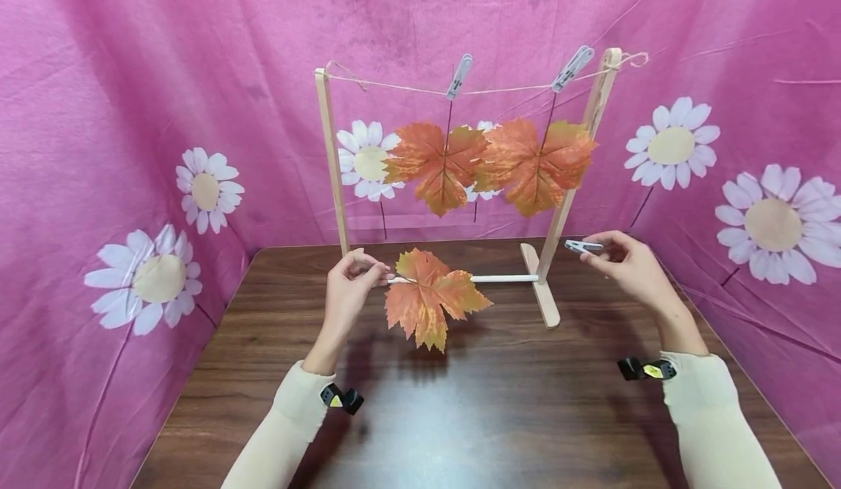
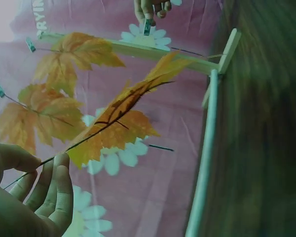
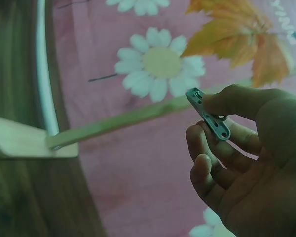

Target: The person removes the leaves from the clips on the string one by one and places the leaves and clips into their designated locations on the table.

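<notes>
My left hand [image 1: 351, 285] pinches the thin dark stem of an orange artificial maple leaf [image 1: 430, 295], held above the table in front of the rack. In the left wrist view that leaf [image 2: 118, 116] is seen nearly edge-on, its stem between thumb and fingertips. On the right, my right hand [image 1: 627, 263] holds a grey clothespin [image 1: 582, 247] between thumb and fingers, near the rack's right post. Two similar leaves, a left one [image 1: 442, 164] and a right one [image 1: 539, 164], hang by their stems from the string [image 1: 506, 91], each under its own grey clothespin.
A wooden rack has a left post [image 1: 333, 168], a right post [image 1: 558, 219] on a wooden foot [image 1: 542, 295], and a white lower rod [image 1: 506, 279]. It stands on a dark wooden table [image 1: 512, 401]. Pink cloth [image 1: 420, 7] with printed daisies surrounds the table's back and sides.
</notes>
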`<state>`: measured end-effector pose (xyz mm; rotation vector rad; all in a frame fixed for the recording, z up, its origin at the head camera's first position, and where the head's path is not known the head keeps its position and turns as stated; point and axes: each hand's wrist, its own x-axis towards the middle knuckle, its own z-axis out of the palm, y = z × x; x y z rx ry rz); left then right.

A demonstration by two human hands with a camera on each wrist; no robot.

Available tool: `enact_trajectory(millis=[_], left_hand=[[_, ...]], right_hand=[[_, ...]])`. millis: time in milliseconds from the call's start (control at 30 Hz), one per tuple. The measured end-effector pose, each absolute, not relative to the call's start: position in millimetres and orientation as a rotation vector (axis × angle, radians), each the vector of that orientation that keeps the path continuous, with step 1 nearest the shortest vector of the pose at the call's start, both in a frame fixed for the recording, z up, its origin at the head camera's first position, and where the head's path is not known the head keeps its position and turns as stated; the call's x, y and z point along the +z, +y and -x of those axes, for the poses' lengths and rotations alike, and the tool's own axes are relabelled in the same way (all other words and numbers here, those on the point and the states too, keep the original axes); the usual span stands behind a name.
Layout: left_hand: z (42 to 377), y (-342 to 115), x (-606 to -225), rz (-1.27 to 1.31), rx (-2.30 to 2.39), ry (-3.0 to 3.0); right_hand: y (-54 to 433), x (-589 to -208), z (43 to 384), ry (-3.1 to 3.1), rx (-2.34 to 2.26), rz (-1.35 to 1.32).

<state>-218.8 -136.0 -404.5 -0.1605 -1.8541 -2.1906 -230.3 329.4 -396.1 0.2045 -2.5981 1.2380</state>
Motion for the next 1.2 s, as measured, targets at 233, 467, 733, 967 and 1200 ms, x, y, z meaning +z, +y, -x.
enact_trajectory(millis=[233,467,733,967,1200], left_hand=[[214.5,-139.2,-434.1,0.074,-2.297,-1.771],[208.1,-142.7,-458.4,0.020,-2.395,-1.727],[203.7,-148.4,-480.7,-0.049,-2.481,-1.707],[204.1,-152.6,-497.9,-0.114,-2.501,-1.741],[206.3,-158.1,-507.6,-0.190,-2.384,-1.977]], right_hand=[[342.3,-428.5,241.6,-2.661,1.285,-0.126],[352.9,-454.5,251.3,-2.648,1.319,-0.009],[359.8,-478.7,264.0,-2.691,1.339,0.067],[363.9,-492.0,276.5,-2.750,1.257,0.147],[362.1,-500.2,282.7,-2.778,1.122,0.133]])
